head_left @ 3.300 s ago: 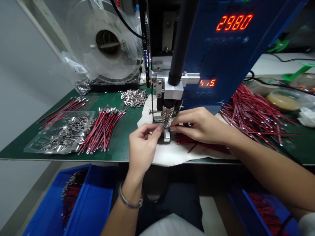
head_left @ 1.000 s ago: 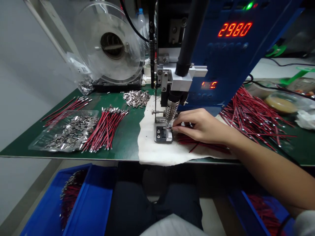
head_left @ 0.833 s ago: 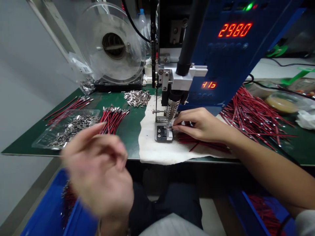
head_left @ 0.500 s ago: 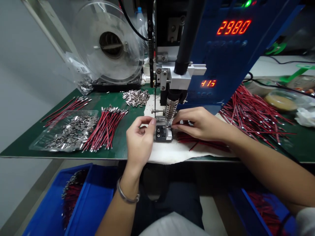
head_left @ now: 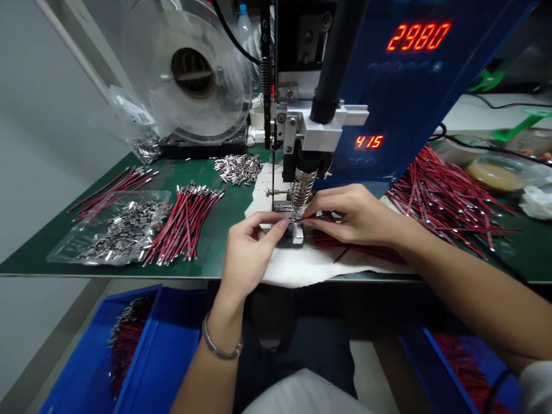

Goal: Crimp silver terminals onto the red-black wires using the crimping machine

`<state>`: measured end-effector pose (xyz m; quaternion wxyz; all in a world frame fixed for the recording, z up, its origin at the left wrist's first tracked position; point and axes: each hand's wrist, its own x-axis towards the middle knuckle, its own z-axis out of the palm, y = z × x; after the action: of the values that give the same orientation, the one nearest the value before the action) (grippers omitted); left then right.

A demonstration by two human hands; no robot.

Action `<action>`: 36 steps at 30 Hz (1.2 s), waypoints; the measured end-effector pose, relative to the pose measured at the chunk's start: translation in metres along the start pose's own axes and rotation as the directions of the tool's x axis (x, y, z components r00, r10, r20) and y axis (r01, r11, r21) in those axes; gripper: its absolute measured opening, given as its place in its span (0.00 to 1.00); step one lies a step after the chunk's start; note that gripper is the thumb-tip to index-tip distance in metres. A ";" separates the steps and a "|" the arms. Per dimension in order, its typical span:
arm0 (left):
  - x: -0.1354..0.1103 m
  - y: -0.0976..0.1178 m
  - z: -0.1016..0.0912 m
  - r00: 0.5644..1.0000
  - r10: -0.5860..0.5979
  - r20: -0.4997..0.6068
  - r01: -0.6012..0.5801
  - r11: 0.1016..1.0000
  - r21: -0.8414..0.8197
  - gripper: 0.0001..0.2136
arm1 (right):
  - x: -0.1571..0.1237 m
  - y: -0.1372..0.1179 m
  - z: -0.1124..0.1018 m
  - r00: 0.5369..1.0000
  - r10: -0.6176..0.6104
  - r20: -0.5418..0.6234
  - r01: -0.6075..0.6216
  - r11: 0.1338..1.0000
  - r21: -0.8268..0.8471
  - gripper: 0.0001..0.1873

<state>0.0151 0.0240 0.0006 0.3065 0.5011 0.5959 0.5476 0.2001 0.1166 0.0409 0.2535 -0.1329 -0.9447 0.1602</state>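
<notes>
My left hand (head_left: 252, 247) is closed in a pinch, thumb and index fingertip meeting at the left side of a small metal fixture (head_left: 297, 234). Whatever sits in that pinch is too small to make out. From the right, my right hand (head_left: 351, 214) pinches what looks like a thin wire at the same fixture, just under the spring-wrapped tip (head_left: 303, 187) of a soldering machine (head_left: 321, 135). Most of this wire is hidden by the fingers. Below my right hand, red and black wires (head_left: 357, 247) lie on a white cloth (head_left: 293, 273).
Left on the green table lie a bundle of red wires with metal ends (head_left: 185, 224), a plastic bag of metal connectors (head_left: 125, 230) and a connector pile (head_left: 238, 169). A large wire heap (head_left: 444, 201) is at right. Blue bins (head_left: 172, 339) stand below.
My left hand has moved right, bringing its fingertips onto the fixture close to my right fingertips. The right hand stays at the fixture. The view has shifted slightly.
</notes>
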 end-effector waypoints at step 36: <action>-0.001 -0.002 -0.001 0.991 -0.084 -0.102 0.052 0.959 -0.278 0.20 | -0.002 -0.002 -0.004 0.999 -0.019 0.042 0.022 0.998 -0.061 0.07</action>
<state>0.0140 0.0230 -0.0015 0.3574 0.4013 0.5475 0.6414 0.2031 0.1155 0.0441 0.2314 -0.1276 -0.9555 0.1312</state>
